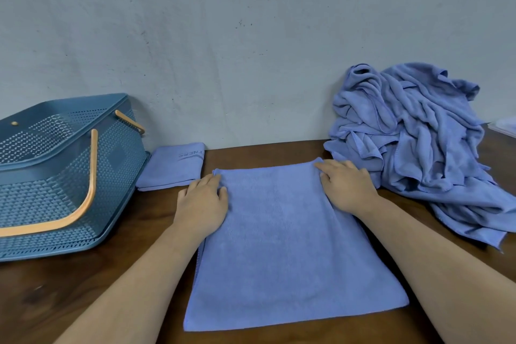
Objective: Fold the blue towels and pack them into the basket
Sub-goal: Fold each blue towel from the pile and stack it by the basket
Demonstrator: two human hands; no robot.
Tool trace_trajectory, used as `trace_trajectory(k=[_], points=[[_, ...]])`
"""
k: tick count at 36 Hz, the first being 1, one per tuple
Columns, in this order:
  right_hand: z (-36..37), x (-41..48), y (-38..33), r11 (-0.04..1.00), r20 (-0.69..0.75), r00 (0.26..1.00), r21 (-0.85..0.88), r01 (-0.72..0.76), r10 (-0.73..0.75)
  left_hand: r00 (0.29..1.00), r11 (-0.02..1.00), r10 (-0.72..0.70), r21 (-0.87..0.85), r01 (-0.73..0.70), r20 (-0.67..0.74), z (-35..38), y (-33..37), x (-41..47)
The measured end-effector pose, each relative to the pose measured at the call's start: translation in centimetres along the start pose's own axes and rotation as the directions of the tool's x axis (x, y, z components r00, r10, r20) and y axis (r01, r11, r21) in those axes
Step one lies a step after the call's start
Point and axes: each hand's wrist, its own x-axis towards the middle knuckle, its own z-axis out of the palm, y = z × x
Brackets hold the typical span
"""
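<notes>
Basket (120, 167) left, folded towel (171, 168) just beside it, spread towel (282, 248) in front, towel heap (413, 134) right.

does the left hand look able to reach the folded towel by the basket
Probably yes: the folded towel lies just beyond the left hand, with only bare table between them.
</notes>
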Motion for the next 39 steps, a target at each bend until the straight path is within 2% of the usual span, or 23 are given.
trace_trajectory(k=[5,8,11,13,15,16,18,19,21,23,26,30,36,39], points=[[-0.1,0.0,0.0,1.0,-0.024,1.0,0.021,-0.007,0.008,1.0,1.0,-0.008,-0.006,0.007,-0.01,0.0,-0.2,0.2],[0.0,0.0,0.8,0.992,-0.124,0.992,0.126,0.002,0.014,0.999,1.0,0.007,0.0,-0.007,-0.036,0.0,-0.4,0.3],[-0.3,-0.1,1.4,0.984,-0.214,0.977,0.174,0.041,-0.002,0.99,0.999,0.039,0.043,-0.034,-0.138,0.0,-0.5,0.3],[-1.0,-0.3,0.7,0.979,-0.307,0.951,0.186,0.089,-0.028,0.96,0.988,0.11,0.134,-0.078,-0.257,-0.4,0.4,0.1],[-1.7,-0.8,-0.9,0.95,-0.355,0.927,0.229,0.212,-0.121,0.913,0.967,0.244,0.149,-0.205,-0.326,-0.8,2.1,-0.6],[-2.0,-1.1,-1.9,0.921,-0.34,0.92,0.259,0.29,-0.194,0.896,0.946,0.325,0.107,-0.307,-0.301,-1.0,3.1,-1.1],[-2.1,-1.8,-3.6,0.866,-0.244,0.906,0.289,0.409,-0.346,0.894,0.901,0.428,-0.021,-0.434,-0.131,-0.7,4.6,-2.2],[-1.8,-2.3,-4.2,0.851,-0.193,0.899,0.292,0.436,-0.394,0.898,0.897,0.44,-0.04,-0.44,-0.021,-0.4,4.9,-2.7],[-1.3,-3.0,-4.5,0.852,-0.114,0.906,0.307,0.423,-0.409,0.91,0.924,0.378,-0.017,-0.381,0.17,0.3,4.5,-2.8],[-1.0,-3.4,-4.0,0.879,-0.019,0.925,0.303,0.368,-0.38,0.919,0.951,0.3,-0.004,-0.309,0.255,0.3,3.4,-2.4],[-1.0,-3.1,-2.9,0.926,0.127,0.942,0.265,0.27,-0.311,0.932,0.967,0.24,0.02,-0.255,0.27,-0.1,2.1,-1.5],[-1.7,-3.0,-2.4,0.943,0.236,0.94,0.285,0.175,-0.245,0.932,0.972,0.223,0.002,-0.234,0.286,-0.2,1.6,-1.3],[-1.4,-2.4,-1.9,0.97,0.277,0.932,0.126,0.206,-0.233,0.927,0.976,0.218,-0.06,-0.21,0.306,-0.6,1.5,-1.1],[-1.4,-2.4,-1.8,0.974,0.28,0.932,0.077,0.215,-0.228,0.95,0.975,0.211,-0.115,-0.188,0.231,-1.1,2.3,-1.3]])
